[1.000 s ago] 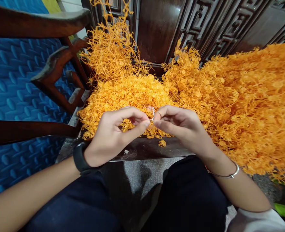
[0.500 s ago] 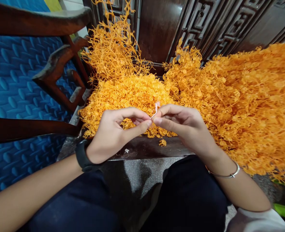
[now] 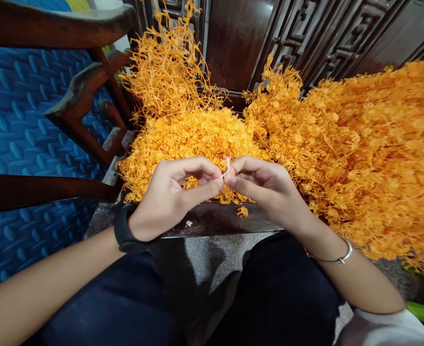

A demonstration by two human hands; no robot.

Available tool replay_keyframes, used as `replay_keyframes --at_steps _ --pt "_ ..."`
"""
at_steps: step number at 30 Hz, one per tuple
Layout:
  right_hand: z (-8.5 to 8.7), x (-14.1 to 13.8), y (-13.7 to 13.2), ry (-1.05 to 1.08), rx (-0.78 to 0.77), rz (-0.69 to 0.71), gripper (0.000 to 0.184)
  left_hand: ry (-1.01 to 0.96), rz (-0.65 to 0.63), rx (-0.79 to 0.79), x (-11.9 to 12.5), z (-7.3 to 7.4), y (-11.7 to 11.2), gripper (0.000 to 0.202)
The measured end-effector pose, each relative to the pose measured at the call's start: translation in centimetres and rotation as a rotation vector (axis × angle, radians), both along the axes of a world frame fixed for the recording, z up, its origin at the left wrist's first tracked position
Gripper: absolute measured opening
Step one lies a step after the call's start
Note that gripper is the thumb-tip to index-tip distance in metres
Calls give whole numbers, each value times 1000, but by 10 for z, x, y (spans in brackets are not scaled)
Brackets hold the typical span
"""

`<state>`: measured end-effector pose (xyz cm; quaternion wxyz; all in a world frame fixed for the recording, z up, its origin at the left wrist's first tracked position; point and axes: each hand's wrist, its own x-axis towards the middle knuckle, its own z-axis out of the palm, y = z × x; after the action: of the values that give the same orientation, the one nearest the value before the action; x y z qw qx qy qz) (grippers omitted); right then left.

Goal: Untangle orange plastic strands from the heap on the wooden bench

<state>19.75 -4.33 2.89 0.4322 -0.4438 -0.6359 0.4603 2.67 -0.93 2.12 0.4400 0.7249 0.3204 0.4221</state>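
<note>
A short, thin whitish-pink strip [image 3: 228, 165], like thread or twisted paper, sticks up between my fingertips. My left hand [image 3: 181, 192], with a dark band at the wrist, pinches its lower end between thumb and forefinger. My right hand [image 3: 265, 185] is closed in a pinch right beside it, fingertips against the strip; whether they hold another part of it is hidden. Both hands hover over the front of a heap of orange plastic flower-like pieces [image 3: 197, 132] with thin, curly strands.
The heap lies on a dark wooden seat [image 3: 212, 221] with a carved back [image 3: 238, 43]. More orange pieces [image 3: 370, 158] pile up at the right. One loose orange piece [image 3: 242, 211] and a white scrap [image 3: 188, 224] lie at the seat's front edge. A wooden armrest [image 3: 56, 29] borders the left.
The strip's upper end has shifted slightly left and lower. My right hand has moved a little to the left, both hands keeping their pinch.
</note>
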Motion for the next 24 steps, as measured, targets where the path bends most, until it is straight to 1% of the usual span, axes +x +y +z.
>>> replay_keyframes --at_steps 4,10,16,24 --pt "2 0 0 -16 0 -13 8 -18 6 -5 -1 0 1 5" --pt "4 3 1 -34 2 -62 9 -29 37 -15 -3 -1 3 3" --pt "5 5 0 19 38 -98 7 -111 36 -70 -2 -1 5 2" --pt "6 9 1 92 71 -163 6 -188 115 -77 -1 -6 11 5"
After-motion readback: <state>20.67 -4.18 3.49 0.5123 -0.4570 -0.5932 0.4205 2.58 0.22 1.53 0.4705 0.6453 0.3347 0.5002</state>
